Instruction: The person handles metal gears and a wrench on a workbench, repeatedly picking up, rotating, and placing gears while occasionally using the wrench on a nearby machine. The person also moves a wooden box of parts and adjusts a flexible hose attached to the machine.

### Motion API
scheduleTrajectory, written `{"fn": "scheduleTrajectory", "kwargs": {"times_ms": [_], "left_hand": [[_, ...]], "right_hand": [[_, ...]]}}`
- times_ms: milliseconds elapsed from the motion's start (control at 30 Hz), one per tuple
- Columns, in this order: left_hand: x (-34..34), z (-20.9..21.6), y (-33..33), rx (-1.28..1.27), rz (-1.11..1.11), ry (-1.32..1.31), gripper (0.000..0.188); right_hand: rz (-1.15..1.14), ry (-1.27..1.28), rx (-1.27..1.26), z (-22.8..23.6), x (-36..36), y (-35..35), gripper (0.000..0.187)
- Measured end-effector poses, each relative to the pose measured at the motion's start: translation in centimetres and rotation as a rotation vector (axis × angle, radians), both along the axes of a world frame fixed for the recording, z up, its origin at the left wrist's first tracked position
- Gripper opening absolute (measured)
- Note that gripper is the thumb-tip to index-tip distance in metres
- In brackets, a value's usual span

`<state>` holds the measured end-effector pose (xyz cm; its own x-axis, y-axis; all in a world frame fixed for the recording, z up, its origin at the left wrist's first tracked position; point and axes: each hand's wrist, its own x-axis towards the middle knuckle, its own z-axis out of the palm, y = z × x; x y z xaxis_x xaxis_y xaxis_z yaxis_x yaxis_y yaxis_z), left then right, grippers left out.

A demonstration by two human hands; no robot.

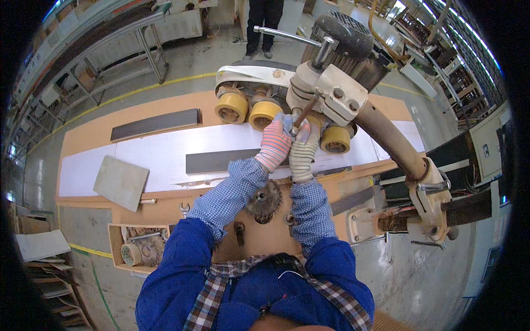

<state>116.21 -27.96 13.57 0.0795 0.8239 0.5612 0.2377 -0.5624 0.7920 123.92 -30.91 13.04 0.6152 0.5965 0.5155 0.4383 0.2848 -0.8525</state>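
Observation:
My left hand [275, 142], in an orange-and-grey striped glove, reaches up to the yellow rollers of a power feeder [326, 88]. Beside it is my right hand [303, 153], in a cream-and-green striped glove. The fingers of both are closed and meet at the lower end of a rusty metal rod [305, 113] on the feeder; what they pinch there is mostly hidden. One yellow roller [264, 115] is just beyond my left fingers, another yellow roller [335, 140] right of my right hand. Between my forearms a toothed circular saw blade [265, 203] stands in the worktable.
Dark strips [156, 124] and a grey board [121, 181] lie on the white-topped table [83, 168]. A wooden box [115, 245] of tools is at the left, near a spanner [184, 209]. The feeder's thick arm [389, 132] crosses on the right. A person [264, 25] stands beyond.

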Motion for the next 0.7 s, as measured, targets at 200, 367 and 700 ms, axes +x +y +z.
{"fn": "scheduleTrajectory", "kwargs": {"times_ms": [200, 367, 700], "left_hand": [[0.7, -0.7, 0.8, -0.008, -0.138, -0.129, 0.018], [0.0, 0.0, 0.3, -0.039, -0.037, -0.129, 0.030], [-2.3, -0.4, -1.8, -0.382, -0.122, -0.128, 0.026]], "right_hand": [[0.049, 0.033, 0.137, -0.4, 0.0, 0.4, 0.040], [0.047, -0.087, -0.045, 0.9, 0.7, -0.9, 0.047], [0.080, 0.310, -0.105, 1.6, -1.1, -4.5, 0.028]]}}
